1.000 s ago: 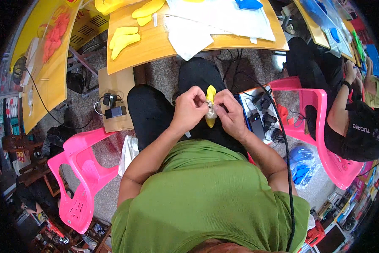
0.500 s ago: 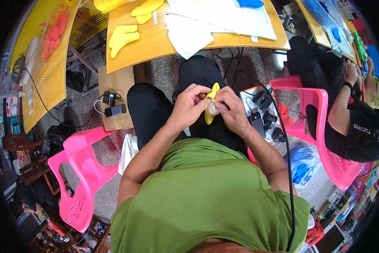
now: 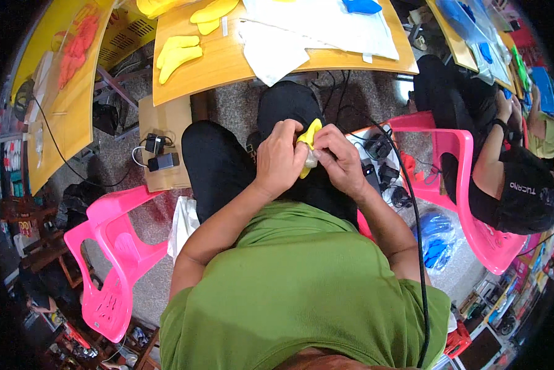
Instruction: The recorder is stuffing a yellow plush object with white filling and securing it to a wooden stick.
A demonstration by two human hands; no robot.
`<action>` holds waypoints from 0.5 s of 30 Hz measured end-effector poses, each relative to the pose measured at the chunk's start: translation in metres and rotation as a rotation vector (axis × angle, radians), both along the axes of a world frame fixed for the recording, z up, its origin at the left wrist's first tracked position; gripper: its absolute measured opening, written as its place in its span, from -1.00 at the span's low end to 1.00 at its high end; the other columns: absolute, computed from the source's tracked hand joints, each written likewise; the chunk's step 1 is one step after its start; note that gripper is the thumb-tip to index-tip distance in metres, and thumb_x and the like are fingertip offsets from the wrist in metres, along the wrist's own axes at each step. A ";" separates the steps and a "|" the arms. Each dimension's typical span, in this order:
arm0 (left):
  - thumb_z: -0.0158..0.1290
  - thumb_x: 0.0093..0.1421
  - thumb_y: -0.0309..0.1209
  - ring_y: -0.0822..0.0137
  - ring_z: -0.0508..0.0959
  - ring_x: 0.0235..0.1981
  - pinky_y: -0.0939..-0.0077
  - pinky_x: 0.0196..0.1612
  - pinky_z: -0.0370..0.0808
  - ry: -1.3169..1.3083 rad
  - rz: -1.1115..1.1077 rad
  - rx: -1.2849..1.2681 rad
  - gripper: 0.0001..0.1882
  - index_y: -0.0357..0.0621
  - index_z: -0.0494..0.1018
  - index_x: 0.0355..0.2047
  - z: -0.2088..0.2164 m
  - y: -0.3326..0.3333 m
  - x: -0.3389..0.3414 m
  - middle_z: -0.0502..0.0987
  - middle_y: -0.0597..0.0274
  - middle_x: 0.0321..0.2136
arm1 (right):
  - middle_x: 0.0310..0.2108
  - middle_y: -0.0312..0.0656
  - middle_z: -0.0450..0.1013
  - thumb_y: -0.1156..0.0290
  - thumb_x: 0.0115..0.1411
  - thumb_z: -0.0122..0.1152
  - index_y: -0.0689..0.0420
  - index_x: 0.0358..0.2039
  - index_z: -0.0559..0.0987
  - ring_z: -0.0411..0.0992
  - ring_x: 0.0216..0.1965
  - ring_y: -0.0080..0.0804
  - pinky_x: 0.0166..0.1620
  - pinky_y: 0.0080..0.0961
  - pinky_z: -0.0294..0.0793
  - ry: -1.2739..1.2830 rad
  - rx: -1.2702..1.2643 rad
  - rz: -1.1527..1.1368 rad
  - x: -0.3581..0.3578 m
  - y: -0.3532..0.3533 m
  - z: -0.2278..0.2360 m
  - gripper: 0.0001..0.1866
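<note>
Above my lap, both hands are closed on a small soft yellow piece point(image 3: 311, 130), bunched and upright between them. My left hand point(image 3: 278, 159) pinches it from the left, thumb against its middle. From the right, the thumb and fingers of my right hand point(image 3: 340, 161) grip its edge. Between the thumbs a whitish, partly see-through lump point(image 3: 312, 162) shows at the piece; I cannot make out what it is. The piece's lower end is mostly hidden behind my fingers. Similar yellow sock-shaped pieces point(image 3: 179, 58) lie on the table ahead.
White cloth point(image 3: 326, 31) and a blue item point(image 3: 362, 6) lie on the wooden table point(image 3: 228, 74). Pink chairs point(image 3: 120, 246) stand on both sides. A black cable point(image 3: 416, 228) runs down past my right arm. At right sits another person point(image 3: 499, 179).
My left hand has shifted slightly and covers more of the yellow piece. Its upper part is now wider and more bunched, and less of the lower end shows.
</note>
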State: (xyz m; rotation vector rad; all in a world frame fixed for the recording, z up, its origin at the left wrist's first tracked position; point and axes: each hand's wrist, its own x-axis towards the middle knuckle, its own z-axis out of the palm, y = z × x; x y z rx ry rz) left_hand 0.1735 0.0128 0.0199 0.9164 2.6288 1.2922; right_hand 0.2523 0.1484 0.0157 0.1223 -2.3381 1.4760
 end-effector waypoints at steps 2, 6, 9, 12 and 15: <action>-0.08 0.03 -0.52 0.07 0.54 -0.47 0.33 -0.39 0.44 -0.335 -0.108 0.269 -0.88 -0.31 0.39 -0.42 -0.003 -0.003 0.001 0.49 -0.04 -0.53 | -0.37 -0.08 0.31 0.59 0.02 0.11 0.24 -0.41 0.41 0.36 -0.34 -0.22 -0.31 -0.48 0.37 0.015 -0.001 0.063 -0.001 0.000 0.007 -0.90; -0.10 0.09 -0.57 0.34 0.54 -0.52 0.49 -0.43 0.45 -0.564 0.051 0.408 -0.91 -0.34 0.39 -0.42 -0.009 -0.006 0.007 0.51 0.06 -0.55 | -0.21 -0.03 0.28 0.44 -0.05 0.27 0.21 -0.23 0.39 0.34 -0.26 -0.20 -0.25 -0.46 0.39 -0.100 0.027 -0.071 0.008 -0.013 0.021 -0.64; -0.08 0.12 -0.56 0.41 0.53 -0.55 0.55 -0.49 0.43 -0.642 0.106 0.499 -0.92 -0.34 0.39 -0.43 -0.011 -0.009 0.011 0.51 0.14 -0.56 | -0.14 0.04 0.27 0.44 -0.15 0.38 0.20 -0.12 0.36 0.33 -0.14 -0.03 -0.17 -0.33 0.40 -0.041 0.235 -0.120 0.011 -0.033 0.030 -0.45; -0.05 0.14 -0.53 0.42 0.53 -0.59 0.54 -0.53 0.43 -0.929 0.162 0.569 -0.91 -0.32 0.39 -0.45 -0.001 -0.015 0.014 0.49 0.20 -0.61 | -0.25 0.02 0.33 0.55 -0.09 0.27 0.23 -0.11 0.36 0.39 -0.25 -0.04 -0.24 -0.31 0.42 -0.103 0.256 -0.098 0.009 -0.031 0.026 -0.52; 0.01 0.11 -0.45 0.30 0.54 -0.61 0.41 -0.53 0.45 -0.934 0.129 0.387 -0.87 -0.29 0.40 -0.48 0.002 -0.029 0.012 0.49 0.17 -0.65 | -0.39 0.00 0.37 0.67 -0.07 0.15 0.26 -0.13 0.37 0.42 -0.39 -0.05 -0.36 -0.35 0.43 -0.175 0.264 -0.076 0.008 -0.031 0.043 -0.58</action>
